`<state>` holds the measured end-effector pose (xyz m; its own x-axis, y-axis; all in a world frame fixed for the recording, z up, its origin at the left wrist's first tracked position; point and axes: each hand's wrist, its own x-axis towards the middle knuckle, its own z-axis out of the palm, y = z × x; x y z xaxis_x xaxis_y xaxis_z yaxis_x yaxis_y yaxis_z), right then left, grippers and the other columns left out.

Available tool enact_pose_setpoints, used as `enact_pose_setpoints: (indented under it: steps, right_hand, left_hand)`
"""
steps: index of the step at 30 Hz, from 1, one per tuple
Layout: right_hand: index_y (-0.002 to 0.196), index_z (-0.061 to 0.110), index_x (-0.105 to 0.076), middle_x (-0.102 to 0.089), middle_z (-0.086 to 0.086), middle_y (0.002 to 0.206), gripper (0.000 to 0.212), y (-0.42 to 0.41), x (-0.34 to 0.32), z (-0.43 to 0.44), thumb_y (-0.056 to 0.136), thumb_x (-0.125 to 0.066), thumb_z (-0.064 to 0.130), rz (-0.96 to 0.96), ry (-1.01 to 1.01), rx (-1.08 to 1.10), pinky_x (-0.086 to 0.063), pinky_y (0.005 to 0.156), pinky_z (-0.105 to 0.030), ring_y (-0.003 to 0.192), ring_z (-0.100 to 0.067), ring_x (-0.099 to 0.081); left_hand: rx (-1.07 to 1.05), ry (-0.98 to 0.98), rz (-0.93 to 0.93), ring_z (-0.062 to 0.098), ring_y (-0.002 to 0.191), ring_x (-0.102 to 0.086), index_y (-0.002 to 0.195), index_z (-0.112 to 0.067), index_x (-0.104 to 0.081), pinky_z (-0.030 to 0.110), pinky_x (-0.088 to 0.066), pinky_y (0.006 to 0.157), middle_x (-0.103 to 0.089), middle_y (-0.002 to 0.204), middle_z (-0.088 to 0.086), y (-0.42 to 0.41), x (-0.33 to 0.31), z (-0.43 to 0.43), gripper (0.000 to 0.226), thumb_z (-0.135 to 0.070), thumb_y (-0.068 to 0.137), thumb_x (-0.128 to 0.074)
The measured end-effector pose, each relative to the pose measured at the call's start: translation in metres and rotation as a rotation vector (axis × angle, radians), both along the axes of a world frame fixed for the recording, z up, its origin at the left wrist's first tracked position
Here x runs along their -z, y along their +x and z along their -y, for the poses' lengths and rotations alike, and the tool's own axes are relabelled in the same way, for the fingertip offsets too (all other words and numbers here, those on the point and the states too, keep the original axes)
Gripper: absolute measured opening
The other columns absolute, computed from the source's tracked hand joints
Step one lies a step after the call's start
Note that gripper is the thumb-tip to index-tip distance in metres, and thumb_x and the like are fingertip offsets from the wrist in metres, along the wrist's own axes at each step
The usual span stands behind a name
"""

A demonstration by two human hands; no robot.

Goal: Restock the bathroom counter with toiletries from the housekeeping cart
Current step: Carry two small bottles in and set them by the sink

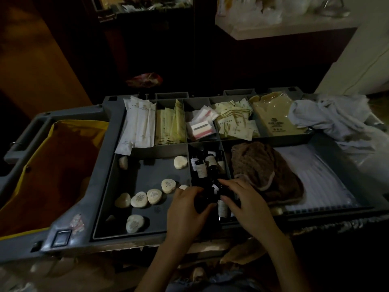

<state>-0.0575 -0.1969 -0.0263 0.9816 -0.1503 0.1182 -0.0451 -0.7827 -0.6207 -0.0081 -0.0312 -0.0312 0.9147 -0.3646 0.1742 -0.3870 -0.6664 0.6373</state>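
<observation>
The grey housekeeping cart tray (109,186) fills the middle of the view. Its narrow centre compartment holds several small dark bottles (207,165) with pale labels. My left hand (185,209) curls round a dark bottle (205,198) at the near end of that compartment. My right hand (246,203) reaches in beside it, its fingers bent over the bottle tops and its thumb against a labelled bottle (222,208). Round wrapped soaps (154,196) lie in the left compartment.
Back compartments hold white long packets (141,121), yellow sachets (170,125) and cream packets (233,121). A brown towel (263,169) and white sheets (315,178) lie right. A yellow laundry bag (52,175) hangs left. A pale counter (284,28) stands at the back right.
</observation>
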Motion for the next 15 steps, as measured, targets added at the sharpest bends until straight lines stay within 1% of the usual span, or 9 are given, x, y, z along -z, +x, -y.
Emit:
enact_pose_setpoints:
  steps: [2, 4, 6, 8, 10, 11, 13, 15]
  right_hand:
    - [0.138, 0.029, -0.047, -0.050, 0.012, 0.132, 0.043, -0.002, -0.001, -0.002, 0.096, -0.054, 0.030, -0.008, -0.034, -0.015, -0.037, 0.097, -0.017, 0.122, -0.004, -0.044]
    - [0.139, 0.028, -0.046, -0.049, 0.011, 0.133, 0.044, -0.005, 0.000, -0.005, 0.095, -0.055, 0.032, -0.009, -0.061, -0.024, -0.039, 0.099, -0.022, 0.124, -0.007, -0.044]
    - [0.139, 0.027, -0.045, -0.047, 0.011, 0.134, 0.046, -0.008, 0.001, -0.008, 0.095, -0.056, 0.032, -0.005, -0.080, -0.025, -0.039, 0.100, -0.023, 0.125, -0.008, -0.043]
    - [0.140, 0.029, -0.042, -0.044, 0.012, 0.136, 0.050, -0.009, 0.002, -0.010, 0.093, -0.058, 0.033, -0.015, -0.093, -0.025, -0.037, 0.099, -0.021, 0.126, -0.008, -0.042]
    - [0.141, 0.032, -0.039, -0.041, 0.013, 0.138, 0.054, -0.010, 0.002, -0.011, 0.092, -0.060, 0.033, -0.030, -0.092, -0.030, -0.036, 0.097, -0.018, 0.125, -0.007, -0.041]
    - [0.141, 0.032, -0.039, -0.039, 0.014, 0.137, 0.055, -0.011, 0.002, -0.012, 0.091, -0.061, 0.033, -0.030, -0.082, -0.033, -0.037, 0.096, -0.017, 0.124, -0.007, -0.042]
    - [0.140, 0.032, -0.041, -0.039, 0.014, 0.134, 0.055, -0.012, 0.003, -0.014, 0.089, -0.064, 0.033, -0.022, -0.030, -0.038, -0.042, 0.092, -0.018, 0.120, -0.006, -0.045]
    - [0.137, 0.034, -0.044, -0.041, 0.016, 0.130, 0.053, -0.012, 0.001, -0.017, 0.089, -0.065, 0.033, 0.009, 0.070, -0.032, -0.047, 0.090, -0.020, 0.116, -0.004, -0.048]
  left_hand:
    - [-0.014, -0.042, -0.018, 0.005, 0.090, -0.050, 0.105, -0.026, -0.063, 0.015, -0.039, 0.064, -0.056, 0.090, -0.015, 0.001, -0.002, 0.000, 0.032, -0.044, 0.080, -0.069]
    - [-0.021, -0.108, -0.051, 0.003, 0.088, -0.055, 0.106, -0.025, -0.063, 0.022, -0.047, 0.067, -0.062, 0.093, -0.013, 0.004, -0.004, 0.000, 0.030, -0.042, 0.082, -0.069]
    - [-0.045, -0.256, -0.137, -0.002, 0.085, -0.059, 0.104, -0.024, -0.064, 0.019, -0.050, 0.068, -0.066, 0.094, -0.014, 0.008, -0.009, -0.001, 0.025, -0.037, 0.083, -0.070]
    - [-0.079, -0.433, -0.252, -0.003, 0.082, -0.062, 0.099, -0.025, -0.066, 0.014, -0.049, 0.064, -0.069, 0.088, -0.013, 0.012, -0.014, -0.002, 0.016, -0.028, 0.084, -0.071]
    - [-0.130, -0.620, -0.369, 0.002, 0.082, -0.066, 0.095, -0.024, -0.067, 0.014, -0.050, 0.065, -0.071, 0.086, -0.008, 0.016, -0.018, -0.003, 0.011, -0.020, 0.085, -0.070]
    - [-0.162, -0.710, -0.435, 0.008, 0.085, -0.068, 0.096, -0.021, -0.068, 0.016, -0.052, 0.067, -0.072, 0.088, -0.004, 0.018, -0.019, -0.004, 0.011, -0.019, 0.085, -0.068]
    - [-0.212, -0.878, -0.586, 0.022, 0.085, -0.066, 0.099, -0.013, -0.068, 0.022, -0.055, 0.070, -0.071, 0.092, 0.005, 0.021, -0.022, -0.006, 0.015, -0.020, 0.086, -0.064]
    - [-0.232, -1.036, -0.740, 0.029, 0.087, -0.062, 0.101, -0.009, -0.067, 0.026, -0.055, 0.071, -0.067, 0.095, 0.014, 0.022, -0.025, -0.009, 0.019, -0.022, 0.089, -0.059]
